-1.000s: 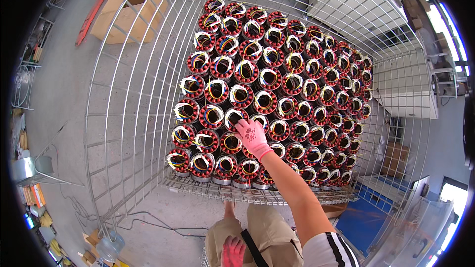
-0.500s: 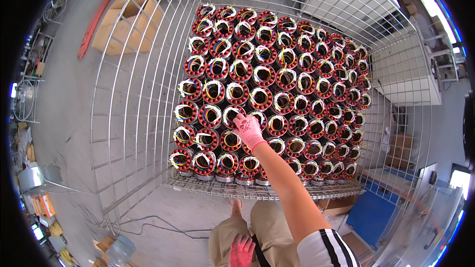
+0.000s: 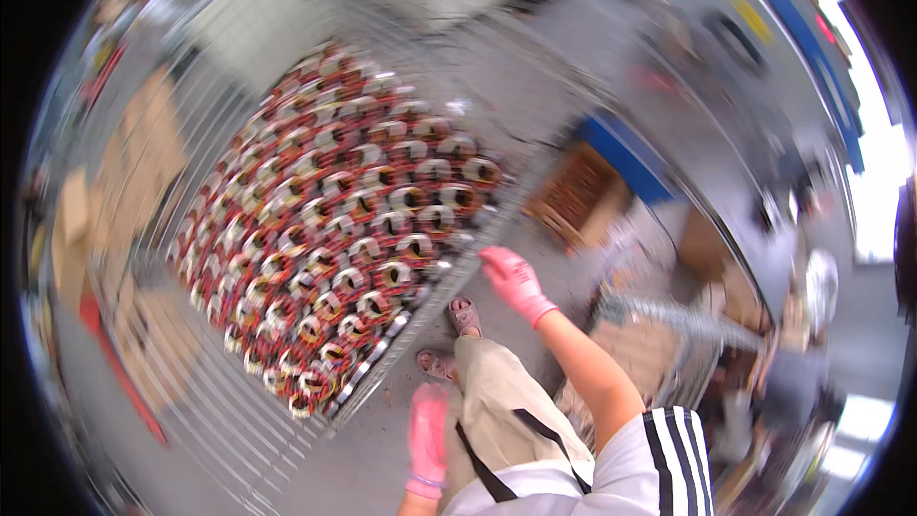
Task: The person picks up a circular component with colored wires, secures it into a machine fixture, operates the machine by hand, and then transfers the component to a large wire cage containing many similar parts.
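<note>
My right hand, in a pink glove, is held out just beyond the near edge of a wire cage. Its fingers are stretched out and nothing shows in them. Lower down, beside my trouser leg, hangs my left hand, also gloved in pink. It is blurred, but its fingers look extended and hold nothing visible. Inside the cage stand rows of ring-shaped motor stators with red windings and white-wrapped wires. Motion smears them, and neither hand touches them.
An open carton with brown contents sits by a blue panel past the cage's corner. Cardboard and a red bar lie to the left. A metal-framed bin stands on my right.
My right hand has left the stator it was touching and is outside the cage, empty. The view has swung round, so the cage appears tilted and further left. My left hand now hangs at my side.
</note>
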A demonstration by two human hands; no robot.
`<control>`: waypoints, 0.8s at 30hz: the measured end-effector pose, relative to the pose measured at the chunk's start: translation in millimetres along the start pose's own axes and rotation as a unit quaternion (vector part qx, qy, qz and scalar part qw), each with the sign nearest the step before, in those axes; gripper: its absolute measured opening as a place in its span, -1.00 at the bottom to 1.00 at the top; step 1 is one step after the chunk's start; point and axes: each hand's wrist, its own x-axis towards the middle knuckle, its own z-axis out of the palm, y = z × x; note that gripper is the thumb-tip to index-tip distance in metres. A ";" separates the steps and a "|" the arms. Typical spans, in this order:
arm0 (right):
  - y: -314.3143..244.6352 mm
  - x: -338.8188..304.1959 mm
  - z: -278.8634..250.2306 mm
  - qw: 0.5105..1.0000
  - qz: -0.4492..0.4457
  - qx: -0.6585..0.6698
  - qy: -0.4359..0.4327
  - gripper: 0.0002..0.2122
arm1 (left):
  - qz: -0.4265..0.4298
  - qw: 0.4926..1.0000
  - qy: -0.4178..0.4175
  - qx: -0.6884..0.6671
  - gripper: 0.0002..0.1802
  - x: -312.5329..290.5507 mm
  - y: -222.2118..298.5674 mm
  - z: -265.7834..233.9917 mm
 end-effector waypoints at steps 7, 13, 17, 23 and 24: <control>175.5 -409.1 -268.2 0.610 0.466 -0.024 0.641 -0.81 | -0.053 0.929 -0.179 0.319 -0.33 48.7 -13.2 158.2; 154.7 -672.2 -199.2 0.457 0.675 0.032 0.578 -0.77 | 0.013 0.733 -0.435 0.522 -0.37 68.3 -153.1 338.0; 177.9 -726.9 -92.4 0.437 0.765 0.146 0.450 -0.65 | 0.276 0.520 -0.516 0.622 -0.29 62.2 -304.4 446.7; 283.6 -718.2 -150.2 0.484 0.734 0.238 0.413 -0.61 | 0.413 0.311 -0.444 0.732 -0.19 74.9 -458.3 493.0; 301.1 -716.1 -158.4 0.433 0.724 0.310 0.439 -0.59 | 0.462 0.254 -0.402 0.748 -0.16 76.7 -467.5 487.6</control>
